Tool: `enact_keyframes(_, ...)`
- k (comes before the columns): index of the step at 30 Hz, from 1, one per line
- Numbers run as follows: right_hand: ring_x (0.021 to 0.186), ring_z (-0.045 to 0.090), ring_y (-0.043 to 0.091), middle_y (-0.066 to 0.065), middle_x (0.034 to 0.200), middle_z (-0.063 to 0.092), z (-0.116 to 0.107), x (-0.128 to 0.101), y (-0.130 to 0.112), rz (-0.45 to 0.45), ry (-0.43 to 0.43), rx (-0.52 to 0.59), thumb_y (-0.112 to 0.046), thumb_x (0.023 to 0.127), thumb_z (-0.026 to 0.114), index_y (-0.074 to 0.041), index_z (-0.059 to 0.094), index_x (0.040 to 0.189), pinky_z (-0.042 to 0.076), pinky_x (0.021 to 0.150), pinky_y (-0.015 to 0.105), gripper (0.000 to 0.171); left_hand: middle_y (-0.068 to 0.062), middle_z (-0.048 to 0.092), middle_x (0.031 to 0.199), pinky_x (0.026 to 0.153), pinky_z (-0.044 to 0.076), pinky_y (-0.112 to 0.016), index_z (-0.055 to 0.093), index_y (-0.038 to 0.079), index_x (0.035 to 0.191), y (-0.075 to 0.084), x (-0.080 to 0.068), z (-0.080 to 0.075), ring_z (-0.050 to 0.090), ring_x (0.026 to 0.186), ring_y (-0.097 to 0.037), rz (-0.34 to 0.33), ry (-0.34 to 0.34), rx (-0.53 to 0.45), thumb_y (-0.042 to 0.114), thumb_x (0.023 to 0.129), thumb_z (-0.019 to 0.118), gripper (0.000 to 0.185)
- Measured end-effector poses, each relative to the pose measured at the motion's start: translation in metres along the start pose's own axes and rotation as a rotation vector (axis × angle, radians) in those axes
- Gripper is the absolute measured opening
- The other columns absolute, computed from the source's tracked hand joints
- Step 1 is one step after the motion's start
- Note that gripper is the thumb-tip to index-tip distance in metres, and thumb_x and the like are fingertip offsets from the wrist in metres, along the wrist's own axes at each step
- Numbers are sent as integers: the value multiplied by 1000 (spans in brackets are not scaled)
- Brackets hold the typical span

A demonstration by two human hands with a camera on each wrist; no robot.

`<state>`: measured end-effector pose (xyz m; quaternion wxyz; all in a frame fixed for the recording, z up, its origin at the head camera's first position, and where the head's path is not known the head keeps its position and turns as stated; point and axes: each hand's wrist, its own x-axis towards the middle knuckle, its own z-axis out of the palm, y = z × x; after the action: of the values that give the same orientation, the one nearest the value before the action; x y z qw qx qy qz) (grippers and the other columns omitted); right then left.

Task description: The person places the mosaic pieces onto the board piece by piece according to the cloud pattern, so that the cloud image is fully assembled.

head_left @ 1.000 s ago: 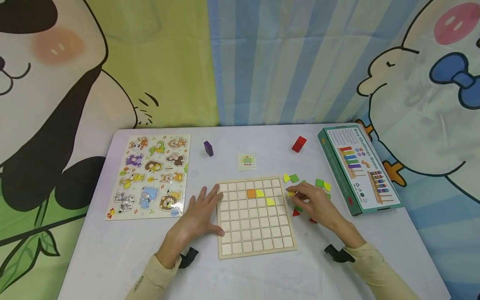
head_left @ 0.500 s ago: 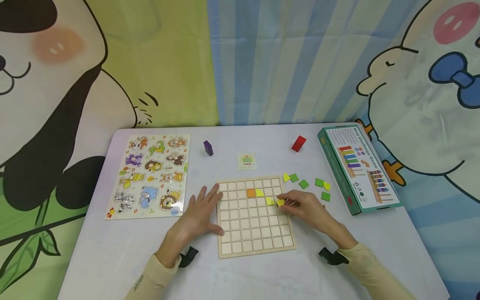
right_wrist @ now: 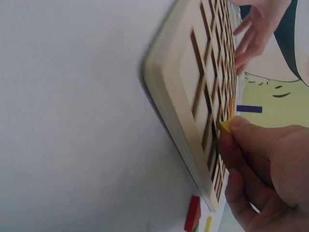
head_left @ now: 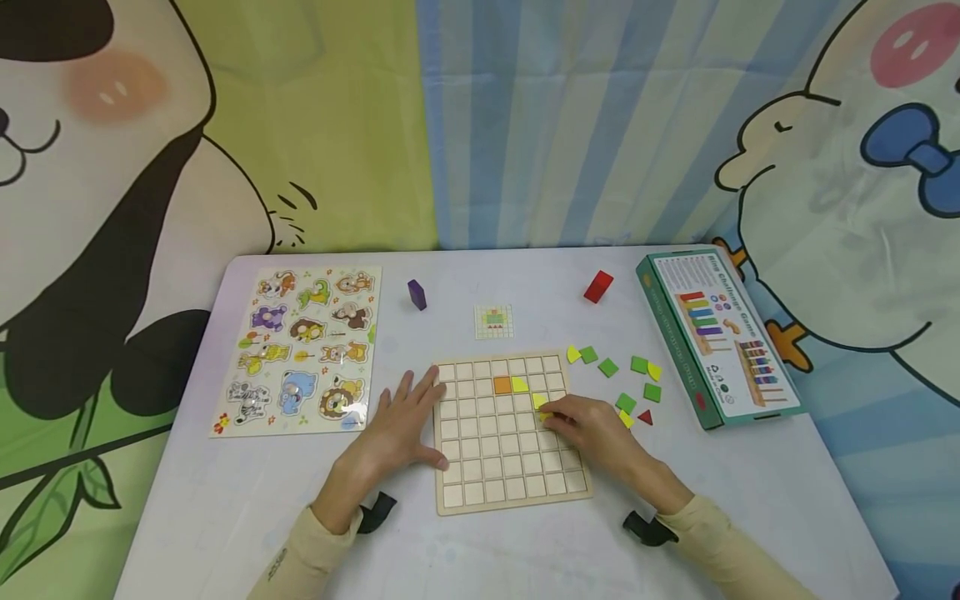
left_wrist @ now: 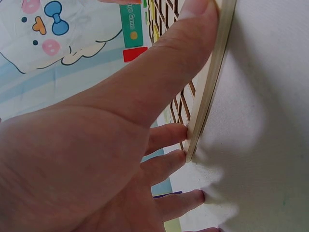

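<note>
A wooden grid board (head_left: 510,467) lies on the white table. It holds an orange square (head_left: 502,385) and two yellow pieces (head_left: 520,385) in its upper rows. My left hand (head_left: 405,417) lies flat beside the board, and its fingers (left_wrist: 166,137) and thumb touch the left edge. My right hand (head_left: 555,415) is over the board's right part and pinches a small yellow piece (right_wrist: 225,126) at a cell just below the second yellow piece (head_left: 538,401). Several loose green, yellow and red pieces (head_left: 626,403) lie right of the board.
An animal puzzle sheet (head_left: 303,350) lies at the left. A purple block (head_left: 416,295), a small pattern card (head_left: 494,322) and a red block (head_left: 597,287) sit behind the board. A green game box (head_left: 716,333) lies at the right edge.
My right hand has come left from the loose pieces onto the board with a yellow piece, then moved down and left over the cells. The left hand has not moved.
</note>
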<state>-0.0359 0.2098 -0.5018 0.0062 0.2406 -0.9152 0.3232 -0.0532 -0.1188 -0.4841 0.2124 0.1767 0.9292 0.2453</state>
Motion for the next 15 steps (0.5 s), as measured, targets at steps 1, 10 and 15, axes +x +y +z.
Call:
enact_keyframes(1,75,60,2,-4,95,76,1,0,-1,5,10,-3,-9,83,82,-10,77,107,55,65,18,24,-8,10,172,121,8,-72,35,8,158,0,0,0,3,157,-43,0,0,-1,36,61,96,118)
enact_keyframes(10,77,61,3,-3,95,73,8,-4,-1,6,91,16,-9,83,83,-10,75,101,56,66,20,20,-8,10,172,121,8,-71,34,8,158,-1,0,0,3,157,-43,4,0,-8,36,61,96,118)
enact_keyframes(15,82,66,4,-3,97,73,8,-4,0,-31,105,-32,-8,81,84,-10,77,102,58,68,21,22,-8,10,172,121,7,-71,34,8,158,0,0,0,3,157,-43,3,1,-6,36,61,96,118)
